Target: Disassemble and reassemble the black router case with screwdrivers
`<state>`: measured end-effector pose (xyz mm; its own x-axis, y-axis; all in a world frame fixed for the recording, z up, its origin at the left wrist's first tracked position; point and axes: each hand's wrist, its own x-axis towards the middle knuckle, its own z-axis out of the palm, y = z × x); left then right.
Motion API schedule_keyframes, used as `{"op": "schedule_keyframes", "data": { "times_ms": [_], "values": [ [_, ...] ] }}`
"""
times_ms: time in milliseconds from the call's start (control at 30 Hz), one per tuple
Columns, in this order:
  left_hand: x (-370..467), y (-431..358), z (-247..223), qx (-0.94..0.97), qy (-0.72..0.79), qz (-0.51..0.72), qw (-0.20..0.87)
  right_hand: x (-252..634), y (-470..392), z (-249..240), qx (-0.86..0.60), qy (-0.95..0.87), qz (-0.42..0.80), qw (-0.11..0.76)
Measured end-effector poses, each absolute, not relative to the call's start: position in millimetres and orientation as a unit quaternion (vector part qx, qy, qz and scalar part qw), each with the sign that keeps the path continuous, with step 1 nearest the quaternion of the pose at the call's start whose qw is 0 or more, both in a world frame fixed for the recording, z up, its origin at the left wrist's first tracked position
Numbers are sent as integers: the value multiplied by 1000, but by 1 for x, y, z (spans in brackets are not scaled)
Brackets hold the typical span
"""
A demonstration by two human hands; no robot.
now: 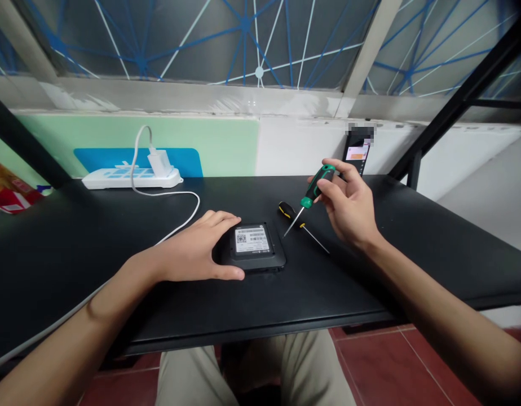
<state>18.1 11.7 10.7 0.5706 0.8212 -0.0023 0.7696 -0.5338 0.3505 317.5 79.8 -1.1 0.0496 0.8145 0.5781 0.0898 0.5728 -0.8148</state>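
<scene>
A flat black device with a white printed label lies on the black table. My left hand rests at its left side, thumb and fingers spread around the near and far edges. My right hand is raised to the right of the device, its fingers closed on the handle of a green and black screwdriver. The shaft slants down to the left, its tip close to the device's right edge. Behind and below it, a yellow and black screwdriver lies on the table.
A white power strip with a plugged-in charger stands at the back left; its white cable runs forward past my left arm. A phone leans against the back wall. A red packet is at the far left.
</scene>
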Motion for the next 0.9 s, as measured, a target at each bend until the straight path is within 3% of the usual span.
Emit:
{"op": "schedule_keyframes", "data": {
  "times_ms": [367,900],
  "values": [
    [18,12,12,872,455,87,160,314,66,3,-346,-638,343,597],
    [18,12,11,871,457,81,163,319,65,7,-340,-642,298,618]
  ]
}}
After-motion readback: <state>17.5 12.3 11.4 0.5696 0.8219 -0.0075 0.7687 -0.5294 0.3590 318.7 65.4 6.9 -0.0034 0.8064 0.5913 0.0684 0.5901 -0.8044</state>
